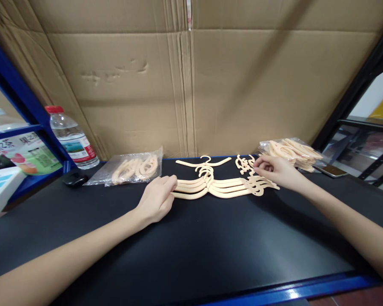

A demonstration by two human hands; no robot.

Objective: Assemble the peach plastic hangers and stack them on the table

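Several cream plastic clothes hangers (191, 195) lie overlapped in a row on the black tabletop, their hooks bunched in the middle. My left hand (158, 197) is closed at their left ends, the fingertips curled out of sight around them. Flat, looped cream pieces (258, 185) lie on the right ends of the row. Just above those pieces is my right hand (272, 170), thumb and fingers drawn together beside a small pile of cream hooks (243, 163). What sits between these fingertips, if anything, is too small to tell. A single hanger (221, 162) rests behind the row.
A clear bag of cream ring-shaped parts (135, 168) lies at the left, near a black object (75, 179) and a water bottle (73, 140). At the right are another bag of cream parts (290, 151) and a phone (332, 170). Cardboard (115, 85) stands behind the table.
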